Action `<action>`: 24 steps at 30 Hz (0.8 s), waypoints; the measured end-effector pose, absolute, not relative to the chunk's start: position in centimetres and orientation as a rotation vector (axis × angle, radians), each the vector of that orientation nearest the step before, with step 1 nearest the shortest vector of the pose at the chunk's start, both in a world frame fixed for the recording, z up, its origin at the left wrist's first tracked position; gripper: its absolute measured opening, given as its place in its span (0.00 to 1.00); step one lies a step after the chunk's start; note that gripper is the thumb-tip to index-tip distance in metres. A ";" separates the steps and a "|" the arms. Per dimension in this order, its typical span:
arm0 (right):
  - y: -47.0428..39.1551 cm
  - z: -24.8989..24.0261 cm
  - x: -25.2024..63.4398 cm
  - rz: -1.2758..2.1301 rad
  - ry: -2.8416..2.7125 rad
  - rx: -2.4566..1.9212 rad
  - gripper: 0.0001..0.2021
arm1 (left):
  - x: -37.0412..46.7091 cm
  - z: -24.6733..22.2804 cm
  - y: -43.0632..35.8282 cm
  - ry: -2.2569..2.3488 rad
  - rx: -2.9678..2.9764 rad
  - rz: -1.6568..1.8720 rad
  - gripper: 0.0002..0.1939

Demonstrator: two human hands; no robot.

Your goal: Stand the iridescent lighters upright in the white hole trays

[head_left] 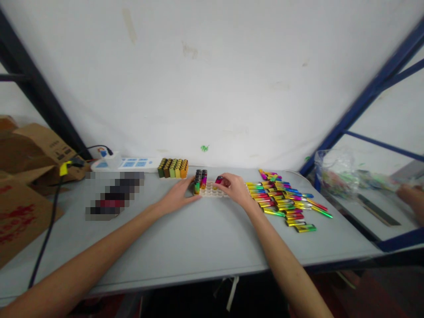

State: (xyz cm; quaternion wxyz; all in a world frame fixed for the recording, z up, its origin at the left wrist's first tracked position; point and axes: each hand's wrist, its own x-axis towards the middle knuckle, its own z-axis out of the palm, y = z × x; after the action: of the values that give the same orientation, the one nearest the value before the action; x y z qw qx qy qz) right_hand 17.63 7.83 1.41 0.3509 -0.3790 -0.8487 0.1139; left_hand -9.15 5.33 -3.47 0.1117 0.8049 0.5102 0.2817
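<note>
A white tray with round holes [212, 193] lies on the grey table in front of me. Shiny multicoloured lighters [198, 185] stand upright in rows at its left end. My left hand [177, 195] grips that end of the tray, thumb along the front and fingers behind, close against the lighters. Over the middle of the tray, my right hand [234, 187] pinches a single lighter [219, 179], dark on top and coloured below. Whether its base is inside a hole I cannot tell. Many loose lighters [281, 198] lie on their sides just right of my right hand.
A block of upright gold-topped lighters [172, 168] stands by the wall. Left of it are a power strip [129, 164], a blurred-out object [115, 196] and cardboard boxes [33, 176]. At the right, beyond a blue frame [351, 101], appear a plastic bag [336, 172] and another person's hand [412, 198].
</note>
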 end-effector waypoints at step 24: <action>5.7 2.1 12.6 0.169 -2.451 -1.265 0.10 | -9.2 -3.5 5.4 1.424 2.362 0.905 0.39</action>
State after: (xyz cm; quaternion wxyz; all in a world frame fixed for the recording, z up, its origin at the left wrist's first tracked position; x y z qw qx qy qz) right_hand 12.62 5.72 2.10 0.1881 -0.4498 -0.8710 0.0599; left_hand -9.23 5.43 -3.50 0.1190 0.8079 0.4872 0.3096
